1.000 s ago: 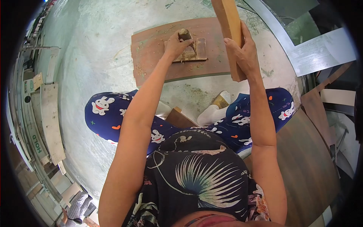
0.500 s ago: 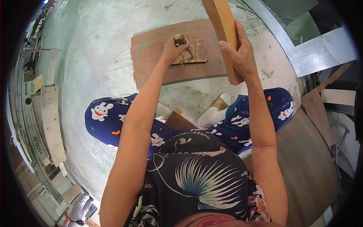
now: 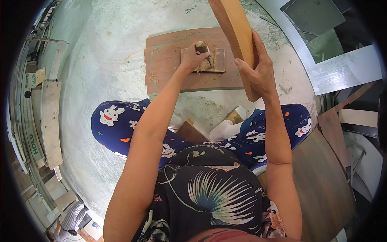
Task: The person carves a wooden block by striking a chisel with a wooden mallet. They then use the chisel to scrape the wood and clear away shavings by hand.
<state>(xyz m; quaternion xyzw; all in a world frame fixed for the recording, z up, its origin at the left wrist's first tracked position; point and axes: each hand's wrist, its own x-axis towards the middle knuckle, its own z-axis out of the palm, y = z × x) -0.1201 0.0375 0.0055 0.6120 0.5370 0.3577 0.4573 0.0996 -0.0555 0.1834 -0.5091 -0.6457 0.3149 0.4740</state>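
My left hand (image 3: 192, 57) grips a chisel (image 3: 202, 50) with a worn wooden top, its blade slanting down onto a small wooden block (image 3: 213, 62). That block lies on a brown board (image 3: 169, 72) on the concrete floor, with wood chips scattered around. My right hand (image 3: 258, 72) is wrapped around a thick wooden bar (image 3: 234, 28), held raised and tilted to the right of the chisel. I sit low, knees in blue patterned trousers spread apart.
Grey metal sheets (image 3: 342, 72) and a dark panel (image 3: 310, 16) lie at the right. A brown board (image 3: 322, 181) sits by my right thigh. Long pale strips (image 3: 48, 121) are stacked along the left. Another person (image 3: 68, 222) is at the bottom left.
The view shifted slightly. My left hand reset the chisel on the block, and the raised bar in my right hand stayed up, moving a little left.
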